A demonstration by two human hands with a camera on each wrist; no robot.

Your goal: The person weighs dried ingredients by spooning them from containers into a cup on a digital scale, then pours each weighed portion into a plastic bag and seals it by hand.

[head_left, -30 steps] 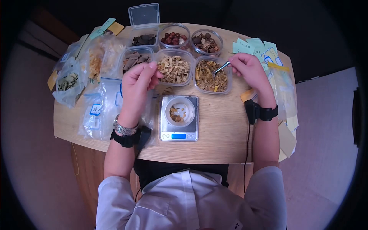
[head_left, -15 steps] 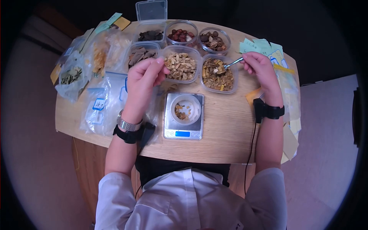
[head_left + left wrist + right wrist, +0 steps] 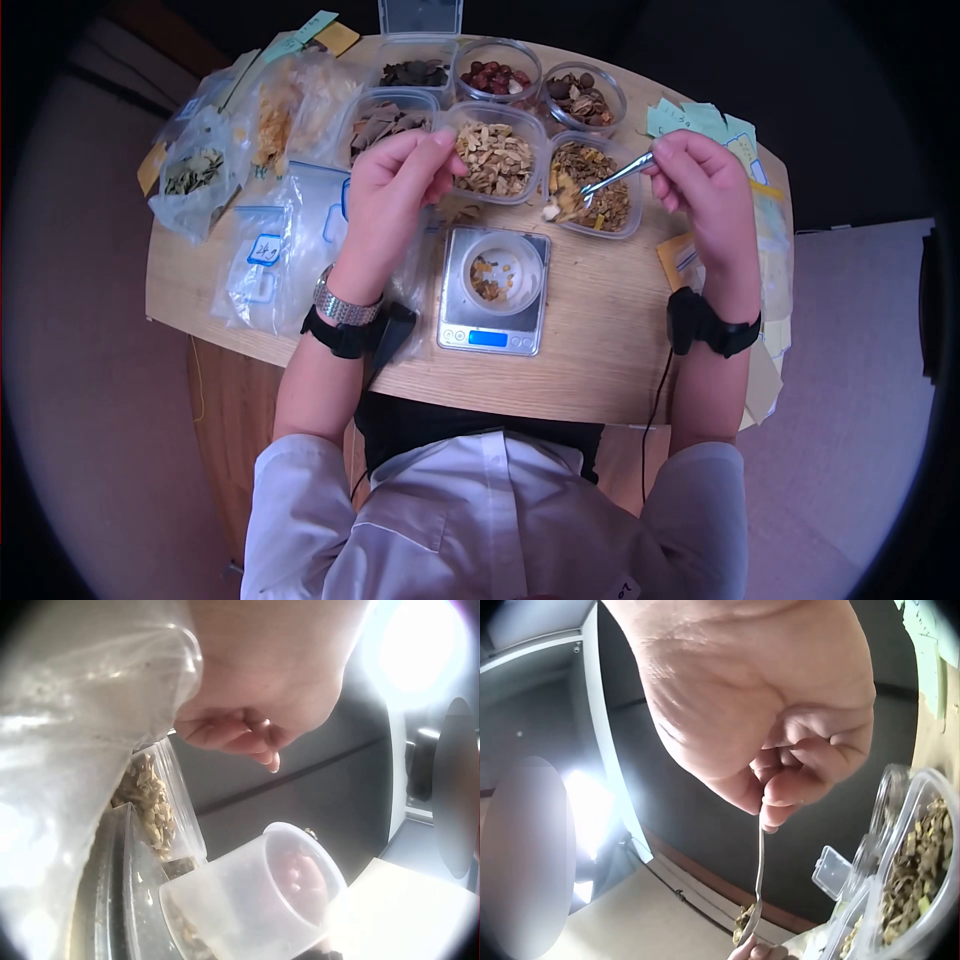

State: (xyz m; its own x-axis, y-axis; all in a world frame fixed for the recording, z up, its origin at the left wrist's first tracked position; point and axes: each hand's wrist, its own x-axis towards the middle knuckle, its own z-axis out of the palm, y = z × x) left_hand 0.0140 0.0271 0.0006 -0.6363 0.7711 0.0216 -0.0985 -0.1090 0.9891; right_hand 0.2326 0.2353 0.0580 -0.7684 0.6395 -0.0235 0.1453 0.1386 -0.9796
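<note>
while your right hand (image 3: 705,188) pinched the spoon (image 3: 620,174) by its handle, the heaped load (image 3: 567,202) hung over the tub rim (image 3: 606,235), just beyond the far right corner of the scale (image 3: 488,339). pieces stuck out, so you needed a level bowl, a slow carry and a low tip over the middle of the cup (image 3: 530,273) on the scale. your left hand (image 3: 400,187), fingers loosely curled, nothing visible in them, hovered beyond and left of the scale. cup and tub rims were the snag edges; bare tabletop (image 3: 600,330) right of the scale gave room.
</note>
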